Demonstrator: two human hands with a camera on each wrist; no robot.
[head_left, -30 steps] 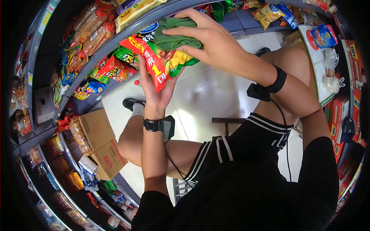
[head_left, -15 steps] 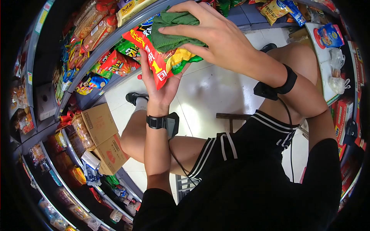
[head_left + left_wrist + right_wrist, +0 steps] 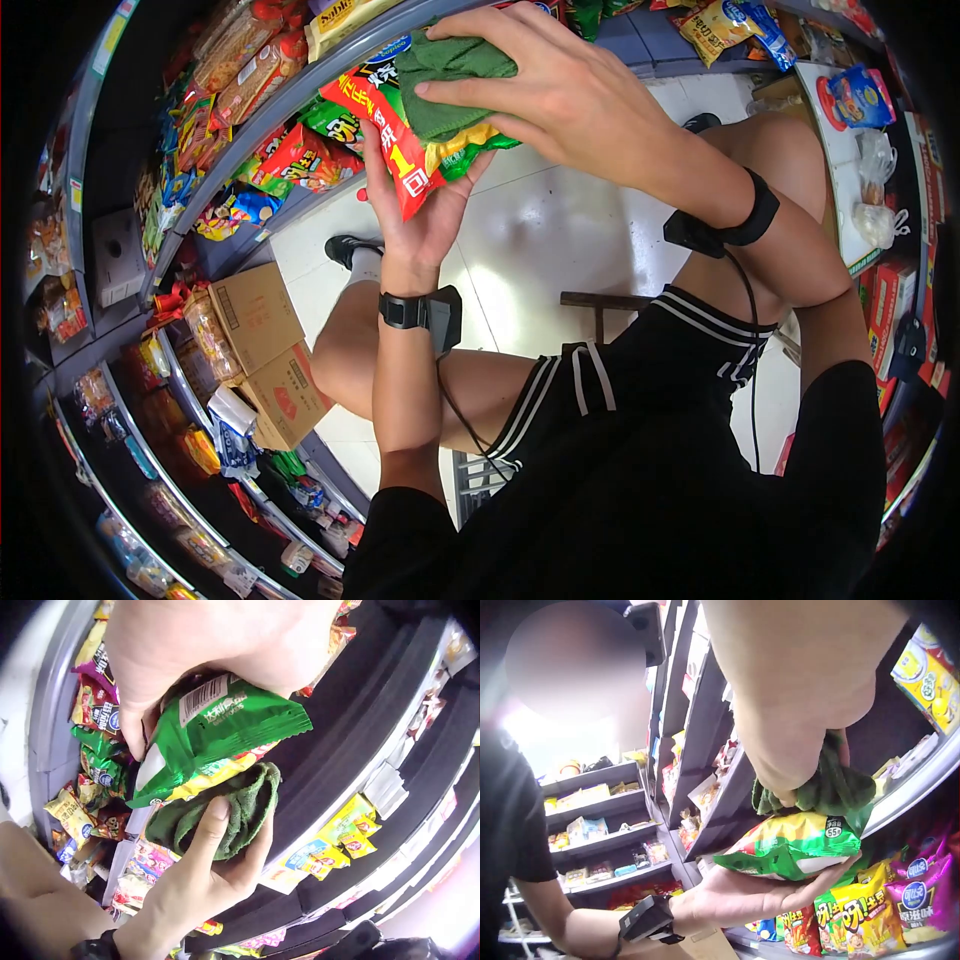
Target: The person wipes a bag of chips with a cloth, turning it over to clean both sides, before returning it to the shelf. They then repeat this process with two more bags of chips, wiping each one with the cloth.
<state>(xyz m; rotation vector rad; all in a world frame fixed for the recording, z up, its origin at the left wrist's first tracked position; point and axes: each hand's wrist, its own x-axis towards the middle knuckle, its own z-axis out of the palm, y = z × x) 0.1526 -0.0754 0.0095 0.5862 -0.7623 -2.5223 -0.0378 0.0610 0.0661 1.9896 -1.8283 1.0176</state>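
Note:
A snack bag (image 3: 402, 165), red along one edge with green and yellow elsewhere, rests in my left hand (image 3: 422, 228), thumb along its near side. The right wrist view shows the palm and fingers supporting the bag (image 3: 791, 846) from below. My right hand (image 3: 585, 105) holds a folded dark green cloth (image 3: 450, 92) against the bag's front, fingers spread over it. In the left wrist view, thumb and fingers grip the bunched cloth (image 3: 244, 814) beside the green back of the bag (image 3: 217, 739), which bears a barcode. The cloth hides much of the printed front.
Curved shelves (image 3: 215, 180) packed with snack bags run close ahead and to the left. Cardboard boxes (image 3: 265, 350) stand on the floor at left. A white surface (image 3: 840, 180) with plastic-wrapped items is at right. A small wooden stool (image 3: 600, 305) shows near the legs.
The right hand has shifted the cloth slightly over the bag's front, covering more of its print. The left hand keeps the bag in nearly the same place. The head view has shifted a little.

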